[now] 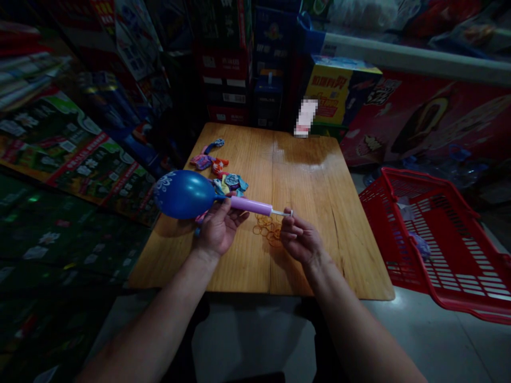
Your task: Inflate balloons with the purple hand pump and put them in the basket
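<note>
A blue balloon with a white floral print is inflated and points left, its neck fitted over a purple hand pump. My left hand is shut around the balloon's neck and the pump's near end. My right hand pinches the thin metal pump rod at its end, with the fingers close to the pump's body. Below the pump lies a loose pile of thin orange rubber bands, near my right hand. Several uninflated balloons in mixed colours lie beyond my left hand, partly hidden by the blue balloon.
The hands work over a light wooden table with a glossy patch at its far side. A red plastic basket sits tilted to the right. Stacked retail boxes and a yellow box stand behind the table, with printed cartons at left.
</note>
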Demonstrator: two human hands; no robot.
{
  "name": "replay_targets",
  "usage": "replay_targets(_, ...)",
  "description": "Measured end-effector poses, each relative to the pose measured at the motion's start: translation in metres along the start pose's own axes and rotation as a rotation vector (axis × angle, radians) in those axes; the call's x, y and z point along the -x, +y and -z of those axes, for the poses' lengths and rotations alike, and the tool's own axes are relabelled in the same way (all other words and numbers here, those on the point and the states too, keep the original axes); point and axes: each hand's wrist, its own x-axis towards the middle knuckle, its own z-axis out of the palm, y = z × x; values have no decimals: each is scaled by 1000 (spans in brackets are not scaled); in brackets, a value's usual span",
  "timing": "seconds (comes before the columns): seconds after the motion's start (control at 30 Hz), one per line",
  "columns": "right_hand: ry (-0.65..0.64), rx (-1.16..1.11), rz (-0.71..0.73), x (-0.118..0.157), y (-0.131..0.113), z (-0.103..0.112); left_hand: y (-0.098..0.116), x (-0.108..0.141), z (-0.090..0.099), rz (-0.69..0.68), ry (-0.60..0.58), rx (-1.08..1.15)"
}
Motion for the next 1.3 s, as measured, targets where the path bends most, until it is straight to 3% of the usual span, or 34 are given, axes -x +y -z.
replay_targets(0.17, -19, -53, -30, -7, 19, -1, -18, 7, -2, 88, -18, 0)
replay_targets(0.33, -42, -33, -38, -1, -4, -1, -7, -2, 1, 67, 16, 23)
replay_targets(0.47, -71, -46, 52, 4, -15, -1, 3, -3, 3, -28, 22, 20)
replay_targets(0.6, -29, -12, -15, -3, 5, -1, -7, 4, 0, 67, -39, 0)
replay_targets(0.73, -22, -27, -29, -8, 18, -2, -15, 6, -1, 99, -25, 15)
replay_targets(0.87, -33, -31, -37, -2, 2, -5, -6, 0, 0, 77, -16, 10)
replay_targets(1.0, -52, -35, 51, 4, -12, -5, 6, -3, 2, -16, 21, 30)
replay_targets(1.17, -29, 21, -21, -2, 11, -1, -6, 4, 2, 75, -37, 2)
replay_targets(1.3, -13, 21, -36, -5, 19, -4, -12, 5, 2, 83, -13, 20)
